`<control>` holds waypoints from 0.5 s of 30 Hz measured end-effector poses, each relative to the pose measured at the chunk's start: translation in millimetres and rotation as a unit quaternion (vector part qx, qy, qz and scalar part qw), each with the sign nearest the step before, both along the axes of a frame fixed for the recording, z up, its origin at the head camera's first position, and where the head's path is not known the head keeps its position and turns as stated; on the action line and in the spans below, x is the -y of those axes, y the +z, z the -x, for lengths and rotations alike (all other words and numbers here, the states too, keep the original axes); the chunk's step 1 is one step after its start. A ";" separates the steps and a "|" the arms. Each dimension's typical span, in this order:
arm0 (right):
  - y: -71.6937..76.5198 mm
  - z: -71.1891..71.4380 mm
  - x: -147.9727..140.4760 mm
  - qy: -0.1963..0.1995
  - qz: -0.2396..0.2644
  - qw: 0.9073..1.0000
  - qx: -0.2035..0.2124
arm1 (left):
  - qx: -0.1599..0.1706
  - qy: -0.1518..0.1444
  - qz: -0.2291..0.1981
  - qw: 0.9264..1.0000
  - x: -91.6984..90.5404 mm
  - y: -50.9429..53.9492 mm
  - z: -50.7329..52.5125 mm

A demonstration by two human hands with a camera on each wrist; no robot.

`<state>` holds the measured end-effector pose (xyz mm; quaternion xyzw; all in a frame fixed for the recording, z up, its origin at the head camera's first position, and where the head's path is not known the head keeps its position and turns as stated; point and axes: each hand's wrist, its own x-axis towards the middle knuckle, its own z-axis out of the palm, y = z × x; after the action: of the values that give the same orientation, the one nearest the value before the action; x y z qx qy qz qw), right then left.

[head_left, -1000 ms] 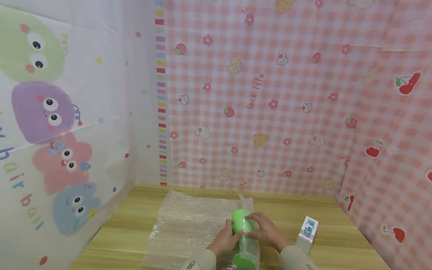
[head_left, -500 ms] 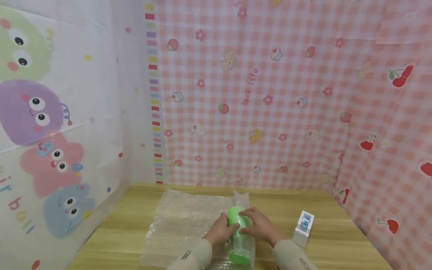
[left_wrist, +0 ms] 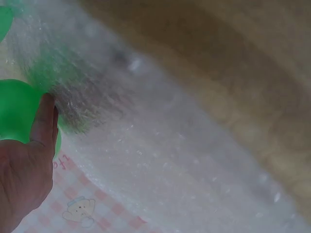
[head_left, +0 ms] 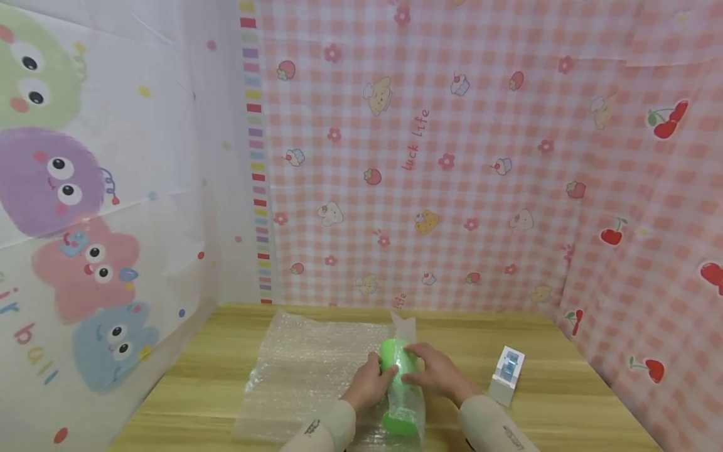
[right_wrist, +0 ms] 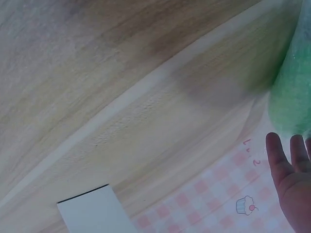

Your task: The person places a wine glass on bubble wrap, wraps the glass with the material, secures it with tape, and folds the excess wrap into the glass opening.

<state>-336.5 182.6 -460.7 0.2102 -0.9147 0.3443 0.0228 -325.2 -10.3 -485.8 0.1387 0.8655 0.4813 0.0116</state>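
A bright green cylinder (head_left: pixel 391 349) lies lengthwise on the right part of a bubble wrap sheet (head_left: pixel 307 376), partly covered by the clear wrap. My left hand (head_left: pixel 367 384) holds its left side, thumb over the top. From the right, my right hand (head_left: pixel 442 375) grips the wrapped cylinder, its fingers spread along it. The left wrist view has the left hand (left_wrist: pixel 24 170) against the bare green end (left_wrist: pixel 14 109), beside crinkled wrap (left_wrist: pixel 160 155). In the right wrist view the right hand's (right_wrist: pixel 294 184) fingertips touch the wrapped green side (right_wrist: pixel 291 107).
To the right on the wooden table (head_left: pixel 553 389) stands a small white dispenser (head_left: pixel 503 384) with a clear blue part. The bubble wrap spreads flat left of the cylinder. A pink checked cloth (head_left: pixel 350 207) hangs behind, with a white printed cloth (head_left: pixel 186 157) at the left.
The head view has shifted slightly, moving the whole scene left and a little up. Both hands stay on the cylinder with little visible change in their hold.
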 end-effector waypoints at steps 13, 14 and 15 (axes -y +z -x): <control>0.5 -0.8 15.5 0.001 -0.002 1.000 -0.003 | 0.046 0.031 -0.031 0.998 4.2 -5.9 -3.3; 0.1 -0.8 15.5 0.000 -0.002 1.000 -0.004 | 0.051 0.034 -0.034 0.998 4.2 -5.8 -3.2; 0.0 -1.1 15.6 0.001 -0.003 1.000 -0.006 | 0.055 0.038 -0.038 0.997 4.2 -5.4 -3.1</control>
<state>-335.4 167.0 -460.7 0.2130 -0.9153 0.3406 0.0272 -322.1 -14.6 -491.2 0.0798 0.8494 0.5204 0.0358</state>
